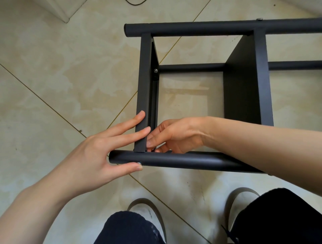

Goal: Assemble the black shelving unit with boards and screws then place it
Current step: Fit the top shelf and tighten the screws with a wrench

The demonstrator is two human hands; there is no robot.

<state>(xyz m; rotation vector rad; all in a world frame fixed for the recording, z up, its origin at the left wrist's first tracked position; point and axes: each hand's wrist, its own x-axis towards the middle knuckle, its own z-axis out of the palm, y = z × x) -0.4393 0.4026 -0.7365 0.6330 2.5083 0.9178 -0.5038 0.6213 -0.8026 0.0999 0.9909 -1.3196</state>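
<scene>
The black shelving unit lies on its side on the tiled floor, with a far tube (pixel 191 28) and a near tube (pixel 191 160). A narrow end board (pixel 144 78) and a wider shelf board (pixel 244 90) span between them. A silver screw (pixel 155 70) sits on the end board's inner face. My left hand (pixel 97 153) presses straight fingers on the end board's outer face, its thumb against the near tube. My right hand (pixel 176 134) reaches inside the frame; its fingertips meet at the joint of end board and near tube. Whatever they hold is hidden.
My two feet in light shoes (pixel 148 214) (pixel 240 200) and dark trouser knees are just below the near tube. A white wall corner (pixel 61 12) and a black cable (pixel 135 2) lie at the top left. The unit runs off the right edge.
</scene>
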